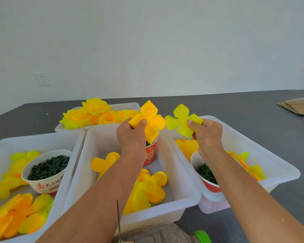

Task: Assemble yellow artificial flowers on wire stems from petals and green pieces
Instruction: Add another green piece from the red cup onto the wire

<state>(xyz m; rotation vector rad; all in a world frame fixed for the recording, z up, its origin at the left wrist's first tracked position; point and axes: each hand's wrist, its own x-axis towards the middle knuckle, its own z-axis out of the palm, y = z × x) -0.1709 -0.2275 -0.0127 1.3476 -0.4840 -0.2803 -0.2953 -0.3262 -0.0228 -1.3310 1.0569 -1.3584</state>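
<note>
My left hand point(132, 135) pinches an orange-yellow four-lobed petal piece point(150, 120) by one lobe, held up above the middle white tub point(182, 172). My right hand point(206, 134) pinches a lemon-yellow four-lobed petal piece point(181, 120) beside it; the two pieces are apart. A thin dark wire stem point(118, 220) stands upright near the bottom, below my left forearm. Finished yellow roses point(93, 114) lie piled in the far tub point(126, 106).
The left tub point(35, 139) holds loose petals and a paper bowl of dark green pieces point(48, 166). A red cup point(150, 153) stands in the middle tub; another bowl of green pieces point(206, 172) sits in the right tub point(263, 155). Cardboard point(297, 106) lies far right.
</note>
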